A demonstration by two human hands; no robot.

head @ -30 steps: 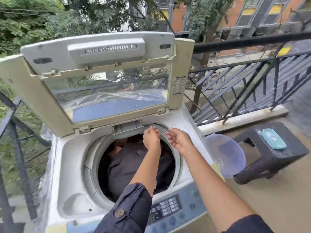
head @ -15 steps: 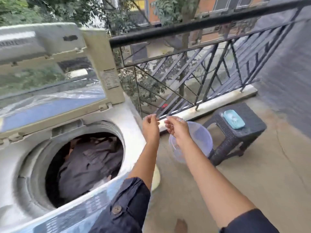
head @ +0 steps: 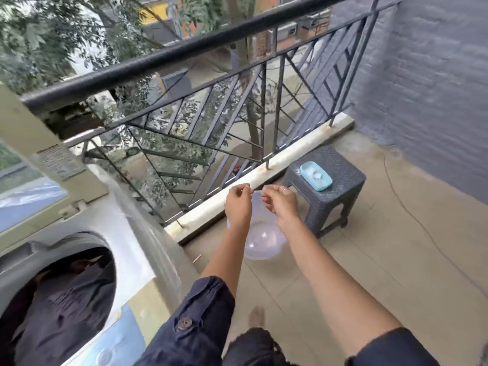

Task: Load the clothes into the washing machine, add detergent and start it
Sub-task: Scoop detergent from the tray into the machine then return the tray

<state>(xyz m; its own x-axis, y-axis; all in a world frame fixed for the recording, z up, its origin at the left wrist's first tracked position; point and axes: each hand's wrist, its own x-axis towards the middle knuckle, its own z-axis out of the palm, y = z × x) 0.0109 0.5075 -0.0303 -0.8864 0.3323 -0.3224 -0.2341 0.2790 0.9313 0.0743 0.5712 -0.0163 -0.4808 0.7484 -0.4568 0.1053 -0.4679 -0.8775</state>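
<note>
The white top-loading washing machine (head: 137, 228) fills the lower left, its lid (head: 18, 128) raised. Dark clothes (head: 66, 299) lie in its round drum. Both my hands are off to the machine's right, held out over the balcony floor. My left hand (head: 237, 204) and my right hand (head: 281, 204) face each other with fingertips pinched, and a thin pale strand (head: 253, 191) seems stretched between them. They hover above a clear plastic bowl (head: 264, 244) on the floor. No detergent container is clearly visible.
A dark woven stool (head: 343, 165) stands right of the hands with a teal soap dish (head: 315, 176) on it. A black metal railing (head: 184, 54) runs behind; a grey wall (head: 435, 75) closes the right side. My bare foot (head: 257, 315) rests on the tiled floor.
Both hands have left the drum's rim and swung right, past the machine's edge, to above the bowl. The view turned right with them, and the fingertips stay pinched.
</note>
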